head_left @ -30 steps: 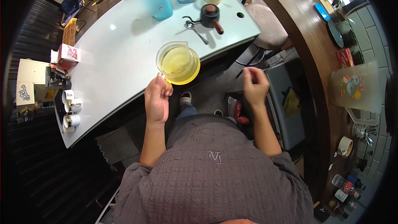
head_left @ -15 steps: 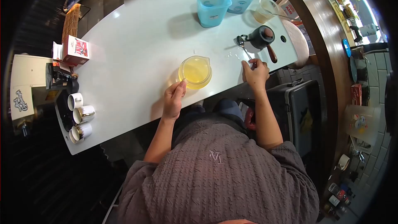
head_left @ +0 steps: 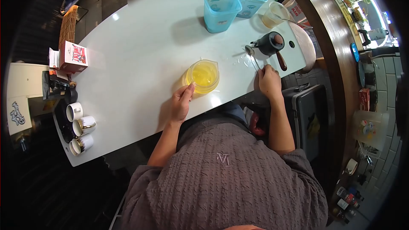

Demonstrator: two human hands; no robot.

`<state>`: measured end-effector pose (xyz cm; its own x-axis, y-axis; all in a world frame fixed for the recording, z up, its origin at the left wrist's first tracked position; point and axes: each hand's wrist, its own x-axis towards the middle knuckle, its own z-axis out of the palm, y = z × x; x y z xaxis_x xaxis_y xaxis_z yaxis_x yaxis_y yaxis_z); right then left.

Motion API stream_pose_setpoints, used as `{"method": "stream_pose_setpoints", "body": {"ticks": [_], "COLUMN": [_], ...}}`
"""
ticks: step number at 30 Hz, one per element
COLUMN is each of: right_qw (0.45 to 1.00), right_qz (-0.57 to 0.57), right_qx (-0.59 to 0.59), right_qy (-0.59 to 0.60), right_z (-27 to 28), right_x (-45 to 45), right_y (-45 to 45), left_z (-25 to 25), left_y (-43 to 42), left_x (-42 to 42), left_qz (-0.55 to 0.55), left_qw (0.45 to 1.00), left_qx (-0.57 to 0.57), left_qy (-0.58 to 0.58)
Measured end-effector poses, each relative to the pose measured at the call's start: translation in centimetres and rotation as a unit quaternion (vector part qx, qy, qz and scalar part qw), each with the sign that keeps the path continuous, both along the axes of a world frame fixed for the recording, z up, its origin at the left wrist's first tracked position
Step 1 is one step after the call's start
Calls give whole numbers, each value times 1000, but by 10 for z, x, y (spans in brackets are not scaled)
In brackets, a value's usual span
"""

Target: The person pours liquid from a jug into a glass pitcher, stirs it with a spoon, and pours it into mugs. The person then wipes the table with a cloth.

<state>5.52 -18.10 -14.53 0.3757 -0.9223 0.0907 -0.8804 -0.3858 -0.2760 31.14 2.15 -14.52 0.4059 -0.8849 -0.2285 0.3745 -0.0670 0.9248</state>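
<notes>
A clear glass jug [head_left: 211, 87] of yellow liquid stands on the white table near its front edge. The thumb and fingers of my left hand [head_left: 182, 104] are closed around its handle side. To the right, my right hand [head_left: 270, 84] pinches the handle end of a metal spoon [head_left: 250, 52], whose bowl points away from me at the table surface. Just beyond the spoon sits a small dark pot [head_left: 268, 44] with a brown wooden handle. Small wet drops lie on the table left of the spoon.
Two blue plastic containers [head_left: 220, 17] and a clear cup [head_left: 272, 16] with pale contents and a utensil stand at the back right. Several white mugs [head_left: 84, 126] sit on a dark tray at the left end. A red and white box [head_left: 74, 57] stands behind them.
My right hand and the spoon have shifted slightly toward me, and its fingers look more closed. The view has tilted a little. My left hand stays on the jug.
</notes>
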Motion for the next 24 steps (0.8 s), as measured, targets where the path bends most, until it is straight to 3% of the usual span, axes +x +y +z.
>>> {"method": "stream_pose_setpoints", "body": {"ticks": [2,4,5,8,11,12,15,19,22,24], "right_qw": [1000,989,989,955,839,837,737,738,705,786], "right_qz": [-15,-34,-29,28,-112,-108,-174,-93,-20,53], "right_qx": [19,-9,-19,-131,-29,-30,87,92,101,115], "right_qy": [-8,-141,-147,-266,-532,-536,-647,-662,-701,-605], "right_z": [14,25,34,47,50,56,73,90,106,111], "right_x": [0,0,1,2,18,22,34,47,64,68], "right_y": [13,17,18,28,37,40,44,55,63,68], "left_z": [-1,-4,-3,-4,-5,-5,-5,-9,-14,-16], "left_y": [0,-2,-3,-2,-2,-1,-2,-3,-4,-1], "left_x": [-2,-4,-3,-1,2,2,3,8,12,13], "left_qz": [2,4,-9,-24,-34,-45,-63,-93,-113,-126], "left_qw": [1000,1000,1000,1000,999,999,998,995,992,989], "left_qx": [8,21,11,-6,-4,7,-1,12,15,21], "left_qy": [-6,-12,-10,-2,-4,-12,-22,-41,-60,-68]}}
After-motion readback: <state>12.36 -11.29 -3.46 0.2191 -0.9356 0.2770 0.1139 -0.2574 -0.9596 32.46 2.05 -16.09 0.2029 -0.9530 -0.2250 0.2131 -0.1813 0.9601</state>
